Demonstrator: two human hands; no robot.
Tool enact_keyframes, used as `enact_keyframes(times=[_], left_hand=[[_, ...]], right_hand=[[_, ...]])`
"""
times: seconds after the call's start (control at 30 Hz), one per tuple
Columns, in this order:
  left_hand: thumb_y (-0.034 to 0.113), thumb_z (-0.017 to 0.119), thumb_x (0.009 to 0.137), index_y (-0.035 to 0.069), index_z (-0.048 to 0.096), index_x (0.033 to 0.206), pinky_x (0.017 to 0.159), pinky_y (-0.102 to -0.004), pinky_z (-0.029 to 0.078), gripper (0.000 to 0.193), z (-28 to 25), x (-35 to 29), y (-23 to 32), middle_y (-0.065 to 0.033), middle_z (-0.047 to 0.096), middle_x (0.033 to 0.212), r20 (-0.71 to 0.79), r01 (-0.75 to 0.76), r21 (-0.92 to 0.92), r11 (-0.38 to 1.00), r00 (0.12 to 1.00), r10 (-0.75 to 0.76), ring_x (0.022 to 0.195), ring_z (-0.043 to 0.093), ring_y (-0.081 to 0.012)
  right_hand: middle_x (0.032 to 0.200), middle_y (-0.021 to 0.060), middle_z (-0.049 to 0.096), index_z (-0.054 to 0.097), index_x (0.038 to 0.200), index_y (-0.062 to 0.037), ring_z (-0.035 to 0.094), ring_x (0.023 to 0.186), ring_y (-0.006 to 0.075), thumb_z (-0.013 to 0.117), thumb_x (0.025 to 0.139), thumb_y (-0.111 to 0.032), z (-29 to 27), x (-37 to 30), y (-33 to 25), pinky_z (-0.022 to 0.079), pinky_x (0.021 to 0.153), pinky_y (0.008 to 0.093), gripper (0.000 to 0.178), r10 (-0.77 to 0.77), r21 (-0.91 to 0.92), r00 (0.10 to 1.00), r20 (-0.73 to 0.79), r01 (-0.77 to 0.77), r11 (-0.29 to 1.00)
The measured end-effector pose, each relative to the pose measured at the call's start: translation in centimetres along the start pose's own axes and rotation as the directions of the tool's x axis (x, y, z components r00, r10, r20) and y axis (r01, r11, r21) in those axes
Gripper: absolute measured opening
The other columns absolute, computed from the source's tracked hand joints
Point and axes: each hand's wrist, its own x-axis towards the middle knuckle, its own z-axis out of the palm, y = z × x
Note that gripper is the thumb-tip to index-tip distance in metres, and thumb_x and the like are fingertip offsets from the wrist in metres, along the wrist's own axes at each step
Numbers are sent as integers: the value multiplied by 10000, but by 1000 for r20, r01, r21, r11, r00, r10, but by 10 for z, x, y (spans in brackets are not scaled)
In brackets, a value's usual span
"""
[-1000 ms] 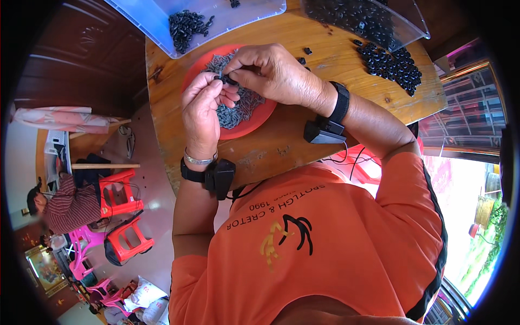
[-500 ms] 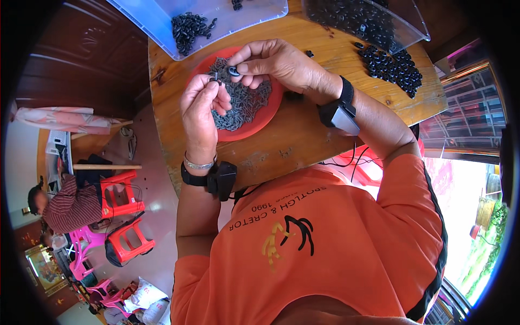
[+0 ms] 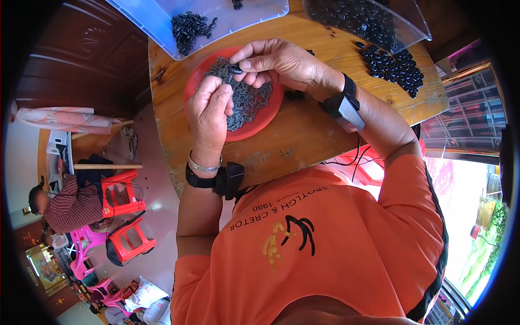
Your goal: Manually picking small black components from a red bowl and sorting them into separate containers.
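Above a red bowl (image 3: 274,108) full of small grey screws (image 3: 249,108), my two hands meet close together. My right hand (image 3: 279,62) pinches a small black oval piece (image 3: 235,69) between thumb and forefinger. Just below that piece, a grey screw (image 3: 229,79) stands upright in the closed fingertips of my left hand (image 3: 210,108). The screw's tip is at the underside of the black piece; whether it has entered a hole is too small to tell.
A wooden table (image 3: 303,135) bears the bowl. Behind it stands a clear plastic bin (image 3: 244,27) with a heap of black pieces (image 3: 189,32). A tilted clear box (image 3: 357,24) spills more black pieces (image 3: 392,70) at right. At far left, a person (image 3: 70,208) sits near red stools (image 3: 122,195).
My left hand has moved right and slightly down, bringing the screw from beside the black piece to beneath it. The right hand has turned the black piece flatter.
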Motion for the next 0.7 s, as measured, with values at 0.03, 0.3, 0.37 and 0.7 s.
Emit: enact_keyframes(times=[0.03, 0.3, 0.37, 0.7], left_hand=[[171, 480, 898, 86, 472, 698, 470, -167, 285, 217, 0, 0, -1, 29, 467, 584, -1, -12, 34, 999, 1000, 12, 522, 405, -27], [108, 521, 876, 33, 504, 741, 474, -194, 328, 155, -1, -1, 0, 16, 457, 603, 3, 28, -38, 999, 1000, -28, 522, 400, -41], [107, 519, 876, 34, 501, 736, 474, -193, 328, 158, -1, -1, 0, 16, 457, 604, -4, 34, -33, 999, 999, -34, 523, 400, -41], [167, 478, 884, 46, 532, 761, 504, -185, 342, 181, -6, 0, 3, -6, 537, 647, -17, -11, -17, 1000, 1000, 10, 559, 467, -55]], right_hand=[[886, 74, 677, 590, 1104, -1, 632, 730, 89, 577, 886, -103, 0, 0, 0, 517, 652, 199, 241, 17, 27, 1000, 3, -17, 999], [877, 64, 675, 598, 1097, -3, 647, 730, 96, 594, 874, -98, 2, -2, -1, 527, 642, 195, 242, 40, -10, 999, 16, -40, 999], [877, 63, 674, 600, 1095, -3, 650, 733, 99, 600, 870, -99, 2, -2, -1, 528, 639, 195, 244, 37, -13, 999, 20, -37, 999], [871, 17, 650, 644, 1055, -23, 580, 792, 57, 598, 846, -27, 4, -2, -2, 475, 725, 198, 214, -122, -363, 991, 50, 132, 922]])
